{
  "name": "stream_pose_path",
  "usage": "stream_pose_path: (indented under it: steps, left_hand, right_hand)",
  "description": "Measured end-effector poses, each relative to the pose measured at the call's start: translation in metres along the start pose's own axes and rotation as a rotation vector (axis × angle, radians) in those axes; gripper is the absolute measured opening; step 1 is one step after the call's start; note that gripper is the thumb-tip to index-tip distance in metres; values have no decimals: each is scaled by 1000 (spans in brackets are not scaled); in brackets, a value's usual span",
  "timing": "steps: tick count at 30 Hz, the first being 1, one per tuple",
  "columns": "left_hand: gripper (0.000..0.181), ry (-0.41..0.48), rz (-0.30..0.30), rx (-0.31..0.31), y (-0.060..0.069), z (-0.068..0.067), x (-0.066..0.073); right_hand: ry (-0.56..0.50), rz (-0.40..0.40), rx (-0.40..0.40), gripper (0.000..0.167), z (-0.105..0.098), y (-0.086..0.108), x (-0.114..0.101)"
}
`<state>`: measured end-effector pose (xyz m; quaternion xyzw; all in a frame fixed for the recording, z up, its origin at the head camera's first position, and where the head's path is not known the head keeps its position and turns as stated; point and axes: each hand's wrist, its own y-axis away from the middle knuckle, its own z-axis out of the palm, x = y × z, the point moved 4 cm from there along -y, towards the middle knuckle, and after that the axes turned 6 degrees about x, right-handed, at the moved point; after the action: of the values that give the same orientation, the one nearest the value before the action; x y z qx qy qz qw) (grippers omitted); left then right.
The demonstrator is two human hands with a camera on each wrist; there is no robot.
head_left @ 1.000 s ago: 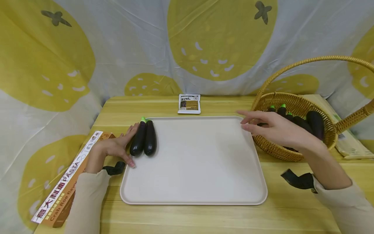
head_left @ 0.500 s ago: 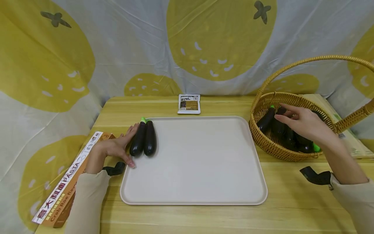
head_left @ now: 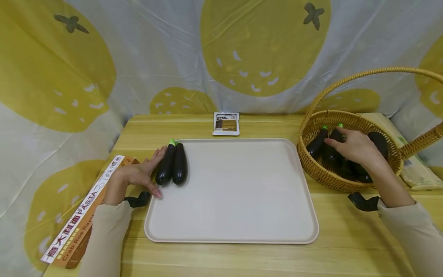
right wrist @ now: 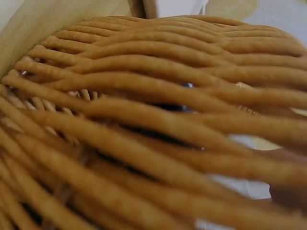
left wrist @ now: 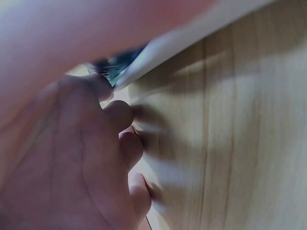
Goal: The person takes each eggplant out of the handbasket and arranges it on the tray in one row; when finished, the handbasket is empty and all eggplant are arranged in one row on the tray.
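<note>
My right hand [head_left: 354, 145] reaches into the wicker basket [head_left: 316, 175] at the right, pinching the upper part of a dark eggplant [head_left: 331, 153] between thumb and fingers. Its fingertips are partly hidden. Other eggplants lie around it, among them one at the basket's left side [head_left: 316, 142]. My left hand [head_left: 141, 174] rests at the left rim of the white tray [head_left: 235, 192], thumb on the tray and fingers spread. Beside those fingers, two eggplants [head_left: 166, 165] lie together in the tray's far left corner. The right wrist view is mostly filled by basket weave [right wrist: 153, 91].
A pasta box [head_left: 84, 213] lies slanted left of the left forearm. Behind the tray is a small packet [head_left: 226, 124]. The basket's tall handle [head_left: 377, 70] arches over the right hand's area, and a flat pale package [head_left: 420, 173] lies behind the basket.
My right hand has moved from above the tray's far right corner into the basket and closed on an eggplant there. The left hand and the two eggplants on the tray stay put.
</note>
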<state>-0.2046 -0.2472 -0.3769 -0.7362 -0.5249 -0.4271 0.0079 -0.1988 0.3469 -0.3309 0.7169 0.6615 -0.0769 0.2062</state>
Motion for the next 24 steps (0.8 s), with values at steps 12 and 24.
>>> stream_pose_path:
  steps: [12, 24]
  left_hand:
    - [158, -11, -17, 1, -1, 0, 1]
    - [158, 4, -26, 2, 0, 1, 1]
  right_hand:
    - [57, 47, -22, 89, 4, -1, 0]
    - [80, 40, 39, 77, 9, -1, -3]
